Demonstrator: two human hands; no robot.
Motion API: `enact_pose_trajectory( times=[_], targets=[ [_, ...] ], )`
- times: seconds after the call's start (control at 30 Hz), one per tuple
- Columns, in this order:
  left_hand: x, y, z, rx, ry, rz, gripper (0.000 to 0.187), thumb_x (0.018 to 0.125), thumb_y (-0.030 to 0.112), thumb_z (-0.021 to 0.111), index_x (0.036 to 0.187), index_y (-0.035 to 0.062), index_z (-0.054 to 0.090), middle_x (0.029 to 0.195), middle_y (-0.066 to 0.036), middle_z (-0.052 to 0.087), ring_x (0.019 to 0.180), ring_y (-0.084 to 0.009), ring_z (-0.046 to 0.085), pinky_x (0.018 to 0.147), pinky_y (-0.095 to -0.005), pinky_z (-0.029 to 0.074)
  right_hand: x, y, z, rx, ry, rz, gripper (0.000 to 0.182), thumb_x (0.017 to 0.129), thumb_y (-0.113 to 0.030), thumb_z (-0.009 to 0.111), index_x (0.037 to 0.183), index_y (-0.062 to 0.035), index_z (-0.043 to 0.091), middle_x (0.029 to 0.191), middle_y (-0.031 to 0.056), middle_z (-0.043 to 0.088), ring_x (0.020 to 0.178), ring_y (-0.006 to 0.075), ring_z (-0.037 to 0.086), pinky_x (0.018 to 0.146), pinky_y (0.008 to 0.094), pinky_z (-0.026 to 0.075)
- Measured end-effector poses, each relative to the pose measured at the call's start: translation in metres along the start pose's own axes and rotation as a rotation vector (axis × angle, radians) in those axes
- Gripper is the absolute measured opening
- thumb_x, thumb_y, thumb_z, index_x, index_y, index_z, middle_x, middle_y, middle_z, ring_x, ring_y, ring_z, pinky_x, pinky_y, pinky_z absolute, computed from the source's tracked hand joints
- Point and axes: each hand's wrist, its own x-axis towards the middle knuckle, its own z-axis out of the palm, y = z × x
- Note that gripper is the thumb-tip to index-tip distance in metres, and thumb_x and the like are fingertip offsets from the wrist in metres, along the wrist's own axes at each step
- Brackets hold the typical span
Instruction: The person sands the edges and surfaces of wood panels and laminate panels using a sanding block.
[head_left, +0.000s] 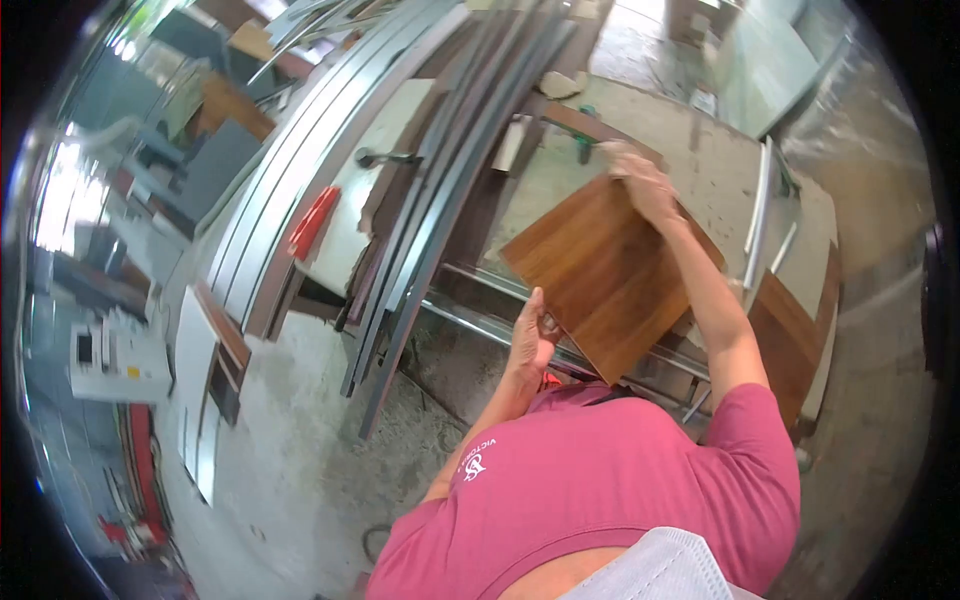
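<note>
A square brown wood-grain board (610, 275) is held tilted in front of my body, over the work table. My left hand (533, 335) grips its near left edge, with the thumb on the upper face and the other fingers partly hidden. At the far edge, my right hand (645, 185) is closed over the board near its top corner; its fingers are slightly blurred. Just beyond the right hand, a narrow brown strip (590, 128) and a small green tool (585, 148) lie on the table.
Long metal profiles (445, 190) lie to the left, beside a light panel with a dark handle (385, 158) and a red object (315, 222). More brown boards (785, 335) rest at the table's right. A metal tube (760, 215) stands near them. A white machine (120, 360) is far left.
</note>
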Motion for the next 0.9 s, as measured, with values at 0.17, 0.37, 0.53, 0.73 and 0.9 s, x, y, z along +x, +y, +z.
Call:
enact_pose_trajectory(
  times=[0.17, 0.37, 0.53, 0.73, 0.9],
  targets=[
    [0.011, 0.010, 0.021, 0.067, -0.026, -0.081, 0.055, 0.075, 0.040, 0.070, 0.114, 0.0048, 0.052, 0.110, -0.007, 0.058, 0.104, -0.0185, 0.053, 0.087, -0.0340, 0.043, -0.047, -0.017, -0.071, 0.559, -0.101, -0.016, 0.038, 0.094, -0.011, 0.033, 0.131, -0.0033, 0.039, 0.138, 0.0052, 0.037, 0.128, 0.0156, 0.032, 0.106, 0.0269, 0.022],
    [0.048, -0.018, -0.001, -0.079, -0.062, 0.017, 0.061, 0.077, 0.037, 0.068, 0.121, 0.0002, 0.047, 0.130, -0.013, 0.043, 0.117, -0.0251, 0.042, 0.091, -0.0370, 0.039, -0.151, 0.010, -0.110, 0.278, -0.208, 0.223, 0.043, 0.095, -0.024, 0.031, 0.133, -0.0043, 0.037, 0.135, 0.0112, 0.039, 0.125, 0.0246, 0.036, 0.103, 0.0335, 0.026],
    [0.002, 0.041, 0.045, 0.102, -0.089, -0.062, 0.049, 0.084, 0.028, 0.061, 0.123, 0.0009, 0.046, 0.122, -0.015, 0.050, 0.115, -0.0270, 0.045, 0.093, -0.0389, 0.038, -0.161, 0.074, -0.136, 0.069, -0.086, 0.484, 0.045, 0.095, -0.030, 0.032, 0.128, -0.0016, 0.041, 0.129, 0.0199, 0.043, 0.118, 0.0334, 0.041, 0.097, 0.0375, 0.034],
    [-0.057, 0.131, 0.021, -0.248, -0.247, 0.010, 0.043, 0.084, 0.031, 0.060, 0.115, 0.0024, 0.051, 0.111, -0.011, 0.058, 0.100, -0.0224, 0.057, 0.087, -0.0402, 0.047, -0.122, 0.112, -0.167, -0.159, 0.236, 0.402, 0.045, 0.095, -0.030, 0.032, 0.127, -0.0011, 0.043, 0.124, 0.0215, 0.047, 0.115, 0.0353, 0.044, 0.094, 0.0376, 0.036],
    [-0.128, 0.235, -0.008, -0.282, -0.159, 0.364, 0.044, 0.086, 0.035, 0.056, 0.117, 0.0052, 0.049, 0.112, -0.010, 0.058, 0.102, -0.0225, 0.056, 0.088, -0.0438, 0.046, -0.099, 0.088, -0.158, -0.132, 0.268, 0.335, 0.045, 0.095, -0.031, 0.031, 0.125, -0.0007, 0.044, 0.120, 0.0229, 0.050, 0.112, 0.0370, 0.046, 0.091, 0.0376, 0.039]
  ],
)
